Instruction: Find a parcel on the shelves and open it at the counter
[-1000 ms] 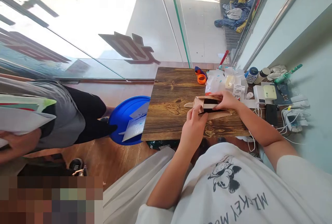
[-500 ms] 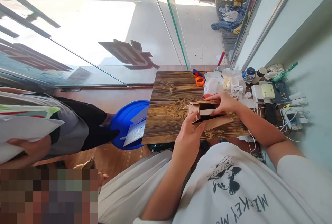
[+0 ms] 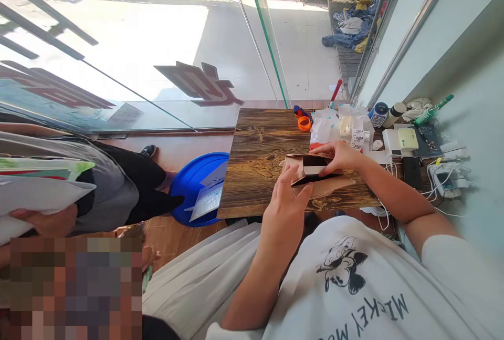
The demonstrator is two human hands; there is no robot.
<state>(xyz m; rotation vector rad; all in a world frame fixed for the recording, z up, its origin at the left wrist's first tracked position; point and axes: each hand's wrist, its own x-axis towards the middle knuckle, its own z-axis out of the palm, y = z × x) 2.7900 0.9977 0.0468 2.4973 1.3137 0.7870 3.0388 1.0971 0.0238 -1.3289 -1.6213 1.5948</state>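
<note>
A small brown cardboard box (image 3: 325, 188) with raised flaps lies on the dark wooden table (image 3: 258, 137). My left hand (image 3: 284, 193) is closed around its near left end, the thumb pressed along the near flap. My right hand (image 3: 339, 159) grips the far right side, with its thumb at the opening and its fingers over the far edge. Inside the dark opening shows a pale flat piece (image 3: 312, 170); whether it is a flap or a separate thing I cannot tell.
Behind the box lie plastic packets (image 3: 328, 125) with printed labels and an orange tape roll (image 3: 304, 123). A phone (image 3: 412, 173), cables and a power strip (image 3: 449, 182) are at the right. A blue bin (image 3: 185, 193) stands left of the table, beside a person holding packages (image 3: 43, 193).
Both hands keep their hold on the box with hardly any movement. At the left, the other person has shifted slightly, and a shoe has come into view.
</note>
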